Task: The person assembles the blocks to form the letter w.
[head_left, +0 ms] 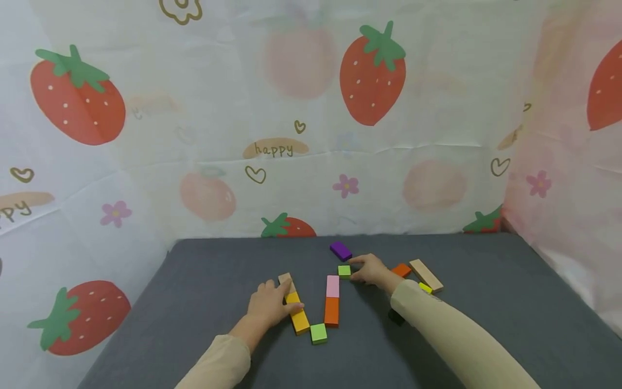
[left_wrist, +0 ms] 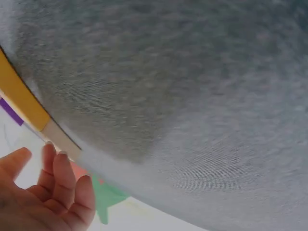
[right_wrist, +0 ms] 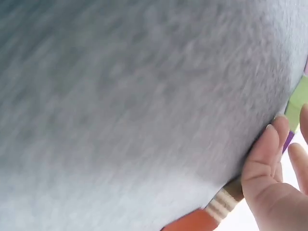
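Observation:
In the head view a row of a pale wooden block (head_left: 285, 277) and yellow blocks (head_left: 299, 321) lies beside my left hand (head_left: 266, 303). Its fingers reach the wooden block and its thumb lies over the yellow part. The left wrist view has loosely bent fingertips (left_wrist: 63, 166) right at the wooden block (left_wrist: 60, 140). My right hand (head_left: 371, 270) is beside a small green block (head_left: 344, 271), thumb and forefinger spread, the forefinger close to a purple block (head_left: 341, 250). In the right wrist view, its fingers partly cover the green block (right_wrist: 299, 101).
A pink block (head_left: 332, 286) and an orange block (head_left: 331, 312) form a middle row, with another green block (head_left: 318, 334) nearer. Past the right wrist lie an orange block (head_left: 401, 269), a long wooden block (head_left: 426, 275), a yellow block (head_left: 425, 287) and a dark block (head_left: 396, 317).

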Motion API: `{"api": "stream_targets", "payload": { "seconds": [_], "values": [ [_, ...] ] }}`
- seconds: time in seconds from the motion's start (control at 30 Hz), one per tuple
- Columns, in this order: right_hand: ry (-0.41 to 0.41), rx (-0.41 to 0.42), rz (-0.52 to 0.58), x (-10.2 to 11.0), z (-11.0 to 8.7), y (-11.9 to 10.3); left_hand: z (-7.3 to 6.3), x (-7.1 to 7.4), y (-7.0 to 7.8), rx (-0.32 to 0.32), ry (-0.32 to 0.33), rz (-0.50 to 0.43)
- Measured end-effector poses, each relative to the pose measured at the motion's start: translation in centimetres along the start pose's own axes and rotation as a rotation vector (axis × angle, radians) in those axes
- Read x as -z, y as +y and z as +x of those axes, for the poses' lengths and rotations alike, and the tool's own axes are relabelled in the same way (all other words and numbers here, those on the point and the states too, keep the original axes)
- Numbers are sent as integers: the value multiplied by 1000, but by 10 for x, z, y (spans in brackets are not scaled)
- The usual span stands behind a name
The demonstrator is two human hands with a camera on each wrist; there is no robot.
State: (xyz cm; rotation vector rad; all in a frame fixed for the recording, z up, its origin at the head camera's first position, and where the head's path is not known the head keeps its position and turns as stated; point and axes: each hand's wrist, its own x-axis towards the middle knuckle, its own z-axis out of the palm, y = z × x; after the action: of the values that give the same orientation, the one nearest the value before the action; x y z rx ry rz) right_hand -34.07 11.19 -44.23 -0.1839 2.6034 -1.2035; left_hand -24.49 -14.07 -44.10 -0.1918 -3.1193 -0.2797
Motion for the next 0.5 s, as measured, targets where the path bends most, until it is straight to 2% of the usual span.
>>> {"api": "stream_targets", "payload": {
  "seconds": [0.13,0.27,0.5],
  "values": [
    [27,18,14,10,-2,5,3,0,10,-65,-15,-17],
    [45,39,8,21,-4,10,6,-1,21,-140,-69,-32],
    [43,103,-53,38,-3,21,17,-8,40,-251,-66,102]
  ]
}}
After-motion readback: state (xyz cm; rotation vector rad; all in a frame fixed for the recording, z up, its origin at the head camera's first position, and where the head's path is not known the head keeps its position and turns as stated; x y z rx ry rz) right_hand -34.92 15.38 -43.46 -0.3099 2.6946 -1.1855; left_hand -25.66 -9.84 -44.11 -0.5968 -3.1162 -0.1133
